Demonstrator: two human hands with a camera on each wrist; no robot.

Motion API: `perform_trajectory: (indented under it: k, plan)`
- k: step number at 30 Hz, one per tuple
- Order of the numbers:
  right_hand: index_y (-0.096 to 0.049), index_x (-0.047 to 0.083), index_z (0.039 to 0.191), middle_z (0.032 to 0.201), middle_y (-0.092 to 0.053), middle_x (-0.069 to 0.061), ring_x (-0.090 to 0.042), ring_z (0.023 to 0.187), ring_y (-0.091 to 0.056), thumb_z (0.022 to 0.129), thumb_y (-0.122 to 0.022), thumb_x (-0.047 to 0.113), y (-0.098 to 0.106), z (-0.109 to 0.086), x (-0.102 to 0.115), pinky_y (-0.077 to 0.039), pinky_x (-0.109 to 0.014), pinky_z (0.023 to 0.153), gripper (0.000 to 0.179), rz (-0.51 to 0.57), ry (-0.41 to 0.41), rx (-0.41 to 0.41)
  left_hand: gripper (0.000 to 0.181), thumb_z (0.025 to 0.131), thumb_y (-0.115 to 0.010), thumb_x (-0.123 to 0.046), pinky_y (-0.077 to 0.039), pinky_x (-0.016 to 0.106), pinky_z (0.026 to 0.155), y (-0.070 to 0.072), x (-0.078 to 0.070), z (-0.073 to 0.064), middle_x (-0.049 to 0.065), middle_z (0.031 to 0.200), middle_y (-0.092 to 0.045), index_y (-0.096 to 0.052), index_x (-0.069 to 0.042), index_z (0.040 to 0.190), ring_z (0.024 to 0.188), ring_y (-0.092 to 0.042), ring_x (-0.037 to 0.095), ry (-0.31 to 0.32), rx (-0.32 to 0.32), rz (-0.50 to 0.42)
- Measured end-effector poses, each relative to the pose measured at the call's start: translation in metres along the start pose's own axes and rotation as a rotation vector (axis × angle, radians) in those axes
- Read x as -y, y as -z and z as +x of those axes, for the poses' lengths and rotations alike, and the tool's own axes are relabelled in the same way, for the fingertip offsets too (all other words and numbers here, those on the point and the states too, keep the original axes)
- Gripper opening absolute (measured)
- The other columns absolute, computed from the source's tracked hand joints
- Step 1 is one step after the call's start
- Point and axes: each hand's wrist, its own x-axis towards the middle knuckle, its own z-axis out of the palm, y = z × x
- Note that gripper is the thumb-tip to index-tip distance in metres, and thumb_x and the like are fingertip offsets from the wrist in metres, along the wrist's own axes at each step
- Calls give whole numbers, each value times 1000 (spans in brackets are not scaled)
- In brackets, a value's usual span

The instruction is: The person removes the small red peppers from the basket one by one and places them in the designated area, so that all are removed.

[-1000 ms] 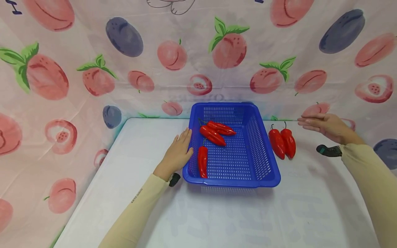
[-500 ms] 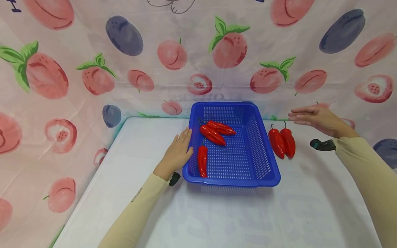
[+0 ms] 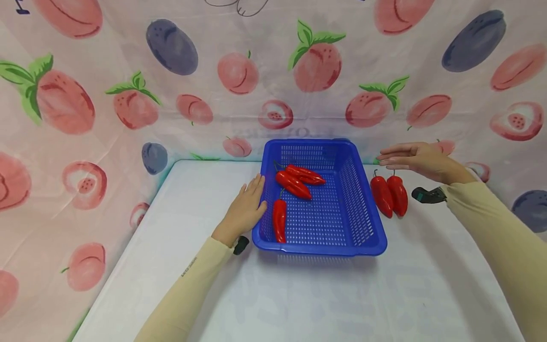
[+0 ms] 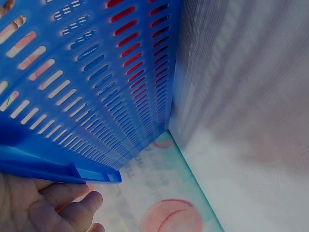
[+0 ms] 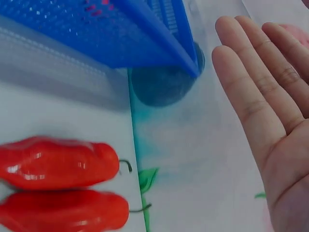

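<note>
A blue plastic basket (image 3: 316,250) with slotted walls stands on the white table. Inside it lie three red peppers with thin green stems: one pepper (image 3: 279,221) near the front left, another pepper (image 3: 293,185) and a third pepper (image 3: 305,175) farther back. My left hand (image 3: 241,209) rests flat along the basket's left rim, fingers straight; the left wrist view shows its fingers under that rim. Right of the basket, two more peppers (image 5: 58,163) lie side by side on the table. My right hand (image 3: 423,160) hovers just behind and above their stems, fingers extended, holding nothing.
A fruit-printed cloth (image 3: 239,47) hangs behind the table and along its left side. The basket's back edge stands close to this cloth. White table surface (image 3: 192,199) extends left of the basket and in front of it.
My right hand has moved left, from right of the two loose peppers to over their stem ends. The left hand, basket and peppers have stayed in place.
</note>
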Motion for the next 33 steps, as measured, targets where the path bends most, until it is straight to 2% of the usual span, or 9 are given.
perform_trajectory:
  k: [5,8,12,15,18,23,33]
  plan:
    - [-42,3,140,123,-64,8,0,104,-63,93,-57,26,-10,6,12,-44,-36,101,55,-85,-5,17,65,96,-40,-24,-8,43,121,1,-1,0,11,159,-12,-13,-3,150,147,-13,25,6,5,-1]
    - [-44,3,139,122,-65,4,-1,104,-64,93,-58,26,-17,10,19,-43,-43,102,53,-112,11,30,65,95,-41,-24,-7,43,120,1,-1,0,11,159,-12,-13,-3,150,147,-13,25,8,5,-5]
    - [-45,-1,136,120,-67,-4,-8,104,-66,93,-58,23,-26,15,28,-52,-30,93,51,-84,41,62,65,95,-41,-23,-8,43,120,1,-1,0,12,159,-13,-14,-3,150,147,-13,26,4,2,-6]
    - [-45,-5,136,120,-66,-9,-16,107,-66,92,-59,21,-35,20,34,-54,-24,87,52,-40,42,89,65,95,-42,-23,-9,44,120,0,0,0,13,158,-13,-14,-2,150,147,-14,26,-1,-2,-4]
    - [-45,-5,135,122,-65,-13,-21,109,-65,92,-60,20,-44,25,38,-54,-28,88,52,-21,26,102,65,95,-42,-23,-9,44,120,0,0,0,13,158,-13,-14,-3,150,147,-14,26,1,1,-4]
    - [-48,-4,133,126,-61,-18,-17,107,-66,92,-60,20,-60,32,46,-51,-39,93,49,-16,6,124,65,95,-41,-23,-8,44,120,0,0,1,11,159,-12,-13,-3,150,147,-13,26,4,5,-14]
    - [-50,-4,131,130,-56,-23,-18,105,-66,91,-60,20,-89,45,58,-53,-31,90,48,5,23,188,65,95,-42,-23,-8,44,120,-1,1,1,12,159,-12,-14,-3,150,147,-13,26,0,-2,-17]
